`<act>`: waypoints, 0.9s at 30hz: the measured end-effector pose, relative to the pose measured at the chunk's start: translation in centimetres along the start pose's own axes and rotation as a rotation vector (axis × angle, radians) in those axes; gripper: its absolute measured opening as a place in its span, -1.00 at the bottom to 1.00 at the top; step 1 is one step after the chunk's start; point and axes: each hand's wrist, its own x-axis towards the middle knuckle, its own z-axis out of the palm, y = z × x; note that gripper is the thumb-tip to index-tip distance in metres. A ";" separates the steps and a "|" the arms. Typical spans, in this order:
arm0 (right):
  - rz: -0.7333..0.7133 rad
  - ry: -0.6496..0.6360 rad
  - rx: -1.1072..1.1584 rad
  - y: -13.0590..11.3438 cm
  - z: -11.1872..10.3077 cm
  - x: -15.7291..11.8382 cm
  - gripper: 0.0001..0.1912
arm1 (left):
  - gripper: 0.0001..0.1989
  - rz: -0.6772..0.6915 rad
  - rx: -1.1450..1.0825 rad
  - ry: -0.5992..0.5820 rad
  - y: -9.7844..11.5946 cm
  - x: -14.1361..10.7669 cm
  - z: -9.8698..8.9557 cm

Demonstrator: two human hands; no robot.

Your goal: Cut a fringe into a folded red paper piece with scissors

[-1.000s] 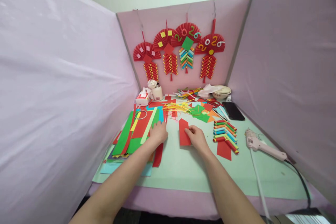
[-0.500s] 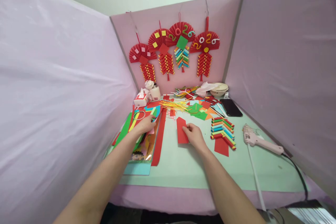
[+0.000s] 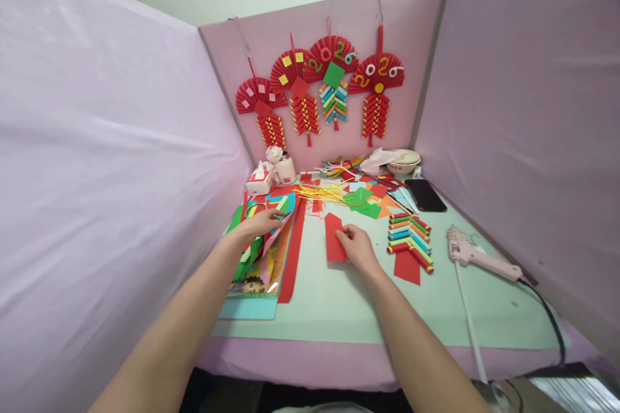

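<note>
My right hand (image 3: 356, 245) pinches the right edge of a red paper piece (image 3: 334, 242) with a pointed top, near the table's middle. On the left, my left hand (image 3: 265, 222) is over a pile of coloured paper sheets (image 3: 285, 204), its fingers at the upper sheets; what they grip, if anything, is hard to make out. A pink sheet edge shows just below it. Beneath lies a clear printed packet (image 3: 271, 271). To the right of my right hand sits a chevron of coloured paper rolls (image 3: 410, 235) with a red square (image 3: 407, 267) under its lower end.
A glue gun (image 3: 479, 259) with a cord lies at the right, below a black phone (image 3: 425, 195). Yellow strips (image 3: 322, 193), green scraps (image 3: 361, 198), a tissue box (image 3: 260, 181) and bowls (image 3: 403, 161) stand behind. Red fan ornaments (image 3: 378, 74) hang on the back panel.
My left hand has shifted slightly left over the pile, and the sheets beneath it have moved. My right hand keeps its hold on the red paper. The view has tilted slightly.
</note>
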 end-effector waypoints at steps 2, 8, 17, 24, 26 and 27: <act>0.001 -0.002 0.002 0.0 0.0 0.0 -0.75 | -0.46 0.001 -0.016 -0.019 0.1 -0.1 -0.1; 0.006 -0.004 0.014 -0.1 -0.1 -0.1 -0.75 | -0.47 -0.013 -0.046 -0.034 0.3 -0.5 -0.2; 0.004 -0.014 0.010 -0.2 -0.2 -0.2 -0.74 | -0.46 -0.040 -0.098 -0.060 0.5 -0.9 0.1; -0.002 -0.021 0.009 -0.1 0.0 -0.3 -0.73 | -0.46 -0.041 -0.103 -0.057 0.7 -1.4 0.5; -0.002 -0.023 0.006 0.0 0.0 -0.3 -0.73 | -0.41 -0.017 -0.092 -0.028 0.6 -1.7 0.8; -0.001 -0.025 0.005 0.0 0.0 -0.3 -0.73 | -0.37 0.012 -0.084 -0.026 0.5 -1.9 1.0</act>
